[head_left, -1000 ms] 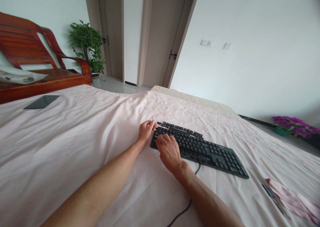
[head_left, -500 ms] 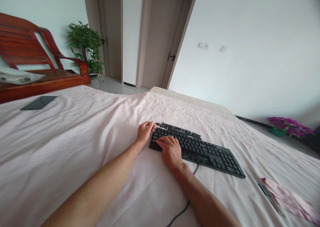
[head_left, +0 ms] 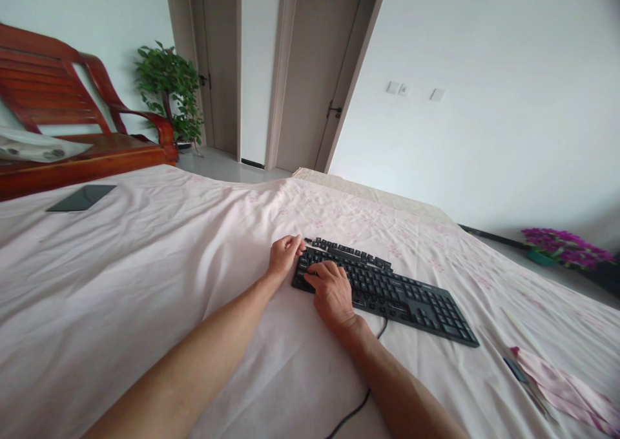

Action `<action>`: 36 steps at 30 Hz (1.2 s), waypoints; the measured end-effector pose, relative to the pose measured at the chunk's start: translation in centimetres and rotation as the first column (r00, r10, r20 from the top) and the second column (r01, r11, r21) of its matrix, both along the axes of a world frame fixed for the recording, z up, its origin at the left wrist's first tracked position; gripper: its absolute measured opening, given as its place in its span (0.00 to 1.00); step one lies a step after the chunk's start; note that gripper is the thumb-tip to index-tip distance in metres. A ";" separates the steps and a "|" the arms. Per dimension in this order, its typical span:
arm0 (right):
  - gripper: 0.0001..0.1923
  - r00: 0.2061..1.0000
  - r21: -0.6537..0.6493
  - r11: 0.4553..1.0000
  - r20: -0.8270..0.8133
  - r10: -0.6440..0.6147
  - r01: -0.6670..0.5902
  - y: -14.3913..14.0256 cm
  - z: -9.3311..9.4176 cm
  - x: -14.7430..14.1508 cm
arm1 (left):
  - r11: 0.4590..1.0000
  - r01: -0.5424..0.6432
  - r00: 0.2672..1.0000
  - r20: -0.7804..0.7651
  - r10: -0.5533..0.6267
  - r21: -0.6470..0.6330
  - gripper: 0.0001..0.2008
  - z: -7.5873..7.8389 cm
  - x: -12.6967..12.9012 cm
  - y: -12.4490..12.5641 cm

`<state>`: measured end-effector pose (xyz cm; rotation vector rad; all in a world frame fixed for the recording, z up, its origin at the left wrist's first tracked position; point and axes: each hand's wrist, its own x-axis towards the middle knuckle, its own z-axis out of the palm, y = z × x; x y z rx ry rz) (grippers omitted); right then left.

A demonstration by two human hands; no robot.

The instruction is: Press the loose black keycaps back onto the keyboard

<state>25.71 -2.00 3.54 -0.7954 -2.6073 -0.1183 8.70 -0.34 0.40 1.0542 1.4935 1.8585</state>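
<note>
A black keyboard (head_left: 436, 310) lies at a slant on the pale pink bedsheet. Along its far edge is a row of loose black keycaps (head_left: 356, 253), with a long bar-shaped one among them. My left hand (head_left: 285, 256) is at the keyboard's far left corner, thumb and fingers pinched together; what they hold, if anything, is too small to make out. Over the left keys rests my right hand (head_left: 333, 292), its fingers bent and thumb close to the forefinger. Whatever lies under those fingertips is hidden. Several spots along the near edge of the keyboard look bare of caps.
A black cable (head_left: 356, 413) runs from the keyboard under my right forearm. To the right lie a pink cloth (head_left: 562, 381) and a thin tool with a dark handle (head_left: 516, 369). A dark flat tablet or phone (head_left: 83, 197) sits far left, near a wooden bench (head_left: 97, 158).
The whole view has shifted slightly, so everything appears a little further right. My right fingertips have moved slightly over the left keys; my left hand keeps its pinch at the corner.
</note>
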 end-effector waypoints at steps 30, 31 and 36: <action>0.25 0.956 -0.116 0.984 -0.245 -0.163 0.138 0.7 -0.4 1.0 | 1.000 -0.006 0.855 -0.519 -0.006 -0.021 0.15 -0.5 1.0 -0.4; 0.25 0.957 -0.109 0.984 -0.239 -0.161 0.139 0.6 -0.3 1.0 | 1.000 0.001 0.845 -0.535 -0.012 -0.022 0.16 -0.5 1.1 -0.4; 0.27 0.962 -0.081 0.988 -0.232 -0.144 0.128 0.5 -0.1 1.0 | 0.999 -0.005 0.754 -0.656 -0.031 -0.053 0.19 -0.8 1.1 -0.2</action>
